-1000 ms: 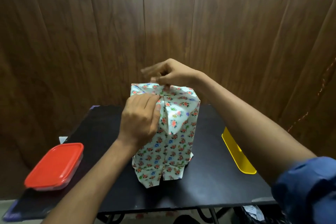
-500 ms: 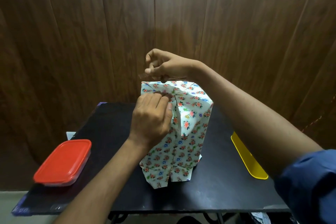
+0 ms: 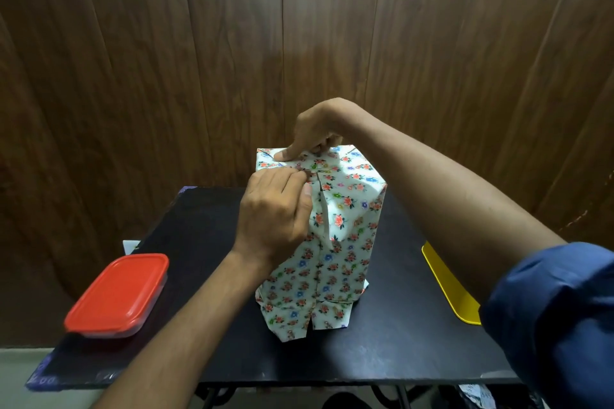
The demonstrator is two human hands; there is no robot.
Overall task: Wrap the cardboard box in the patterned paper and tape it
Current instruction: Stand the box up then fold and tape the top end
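Now the top fold: the wrapped box [image 3: 327, 229] stands mid-worktop [image 3: 206, 242], left hand [image 3: 277, 209] pinching the floral paper flap, right hand [image 3: 314, 133] pressing a fingertip on top. Next, I'd say: tape that seam.

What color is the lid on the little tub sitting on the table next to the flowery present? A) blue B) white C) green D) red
D: the lid on the tub at the left of the black table is red, beside the wrapped box.
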